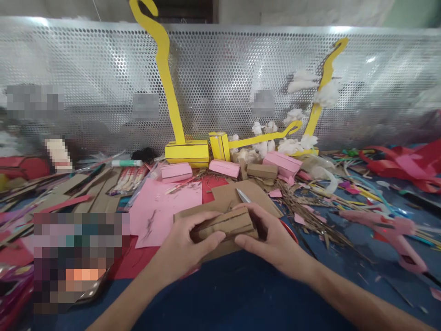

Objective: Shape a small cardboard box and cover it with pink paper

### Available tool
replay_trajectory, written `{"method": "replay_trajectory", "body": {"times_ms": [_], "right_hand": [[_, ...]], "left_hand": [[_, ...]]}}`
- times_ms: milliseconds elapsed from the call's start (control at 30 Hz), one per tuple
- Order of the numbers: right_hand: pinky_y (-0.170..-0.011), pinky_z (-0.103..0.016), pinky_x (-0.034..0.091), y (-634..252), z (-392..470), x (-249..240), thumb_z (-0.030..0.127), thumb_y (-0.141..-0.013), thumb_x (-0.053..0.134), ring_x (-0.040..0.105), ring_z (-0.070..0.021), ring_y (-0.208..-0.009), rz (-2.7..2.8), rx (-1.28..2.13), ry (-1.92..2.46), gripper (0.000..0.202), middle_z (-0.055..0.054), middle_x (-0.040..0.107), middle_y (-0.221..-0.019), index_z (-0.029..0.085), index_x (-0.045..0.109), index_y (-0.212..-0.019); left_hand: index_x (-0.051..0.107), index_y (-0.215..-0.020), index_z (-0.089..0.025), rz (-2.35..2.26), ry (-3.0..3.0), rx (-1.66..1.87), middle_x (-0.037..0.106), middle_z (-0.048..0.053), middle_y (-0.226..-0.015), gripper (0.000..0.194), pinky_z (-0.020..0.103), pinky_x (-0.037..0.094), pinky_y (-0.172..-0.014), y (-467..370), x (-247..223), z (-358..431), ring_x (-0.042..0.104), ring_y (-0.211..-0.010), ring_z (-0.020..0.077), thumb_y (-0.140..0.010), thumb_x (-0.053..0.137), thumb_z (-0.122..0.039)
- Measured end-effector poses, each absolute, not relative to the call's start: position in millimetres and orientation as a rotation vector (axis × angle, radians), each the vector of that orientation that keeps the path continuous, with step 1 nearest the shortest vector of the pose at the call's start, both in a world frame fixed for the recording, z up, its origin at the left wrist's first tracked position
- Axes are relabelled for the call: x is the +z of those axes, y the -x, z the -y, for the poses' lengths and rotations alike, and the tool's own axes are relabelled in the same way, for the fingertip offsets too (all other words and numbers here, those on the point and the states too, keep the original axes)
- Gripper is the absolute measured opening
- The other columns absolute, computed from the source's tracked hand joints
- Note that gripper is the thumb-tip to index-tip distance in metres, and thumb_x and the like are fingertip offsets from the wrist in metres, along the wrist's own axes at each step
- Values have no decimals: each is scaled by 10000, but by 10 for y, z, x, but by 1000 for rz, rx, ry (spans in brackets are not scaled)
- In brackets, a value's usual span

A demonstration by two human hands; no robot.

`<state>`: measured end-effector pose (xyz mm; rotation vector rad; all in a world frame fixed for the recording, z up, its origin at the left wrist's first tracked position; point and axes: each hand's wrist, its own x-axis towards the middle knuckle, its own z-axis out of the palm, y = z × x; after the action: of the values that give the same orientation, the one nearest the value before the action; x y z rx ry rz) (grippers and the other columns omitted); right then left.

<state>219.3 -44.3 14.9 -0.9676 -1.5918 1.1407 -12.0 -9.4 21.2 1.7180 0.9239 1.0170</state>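
A small brown cardboard box with dark seams is held between both hands above the front of the work area. My left hand wraps round its left end, thumb along the near side. Round the right end curl the fingers of my right hand, its thumb also on the near side. Beneath and behind lies a flat brown cardboard sheet, with a pointed metal blade just beyond the right fingers. A pink sheet rests to the left.
Behind stand yellow paper boxes with tall curved strips, pink boxes and another brown box. A pink glue gun and twigs lie right. A perforated metal panel closes the back. Cardboard strips lie left.
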Motion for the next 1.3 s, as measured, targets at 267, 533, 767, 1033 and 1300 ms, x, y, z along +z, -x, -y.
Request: {"method": "replay_trajectory", "body": {"times_ms": [267,533,767,1033,1300], "right_hand": [[-963,-340,566,-2224,333,61,496,-855,776,690,-235,-1117,1398,1182,942,466,-74,726,-1239,228,653,-1216],[-882,-330,571,-2220,352,131,524,-842,780,693,-231,-1034,1202,1274,979,486,-79,735,-1149,207,676,-1195],[-667,-265,565,-2175,366,165,540,-779,828,675,-189,-843,1047,1387,962,482,-71,722,-1042,197,719,-1101],[-603,-221,540,-2182,374,175,537,-832,789,629,-149,-755,1088,1390,945,430,-56,706,-948,175,728,-1057],[-689,-302,588,-2209,363,117,607,-857,716,695,-230,-889,1307,1204,1046,510,-58,736,-1034,223,687,-1190]], "left_hand": [[613,-1419,-251,-732,-1756,767,626,103,-1455,488,544,429,-1153,177,262,-4,588,-1324,306,-962,637,-420],[503,-1513,-305,-569,-1601,673,462,85,-1605,567,539,338,-1223,238,302,32,442,-1472,293,-964,641,-346],[445,-1546,-312,-484,-1472,568,429,95,-1625,675,542,325,-1225,319,272,-22,414,-1490,294,-923,704,-352],[471,-1532,-316,-454,-1451,524,464,89,-1602,701,524,341,-1214,338,282,-24,420,-1484,304,-887,744,-360],[566,-1456,-244,-547,-1501,586,643,121,-1429,587,507,461,-1119,212,250,-13,593,-1328,306,-910,721,-394]]}}
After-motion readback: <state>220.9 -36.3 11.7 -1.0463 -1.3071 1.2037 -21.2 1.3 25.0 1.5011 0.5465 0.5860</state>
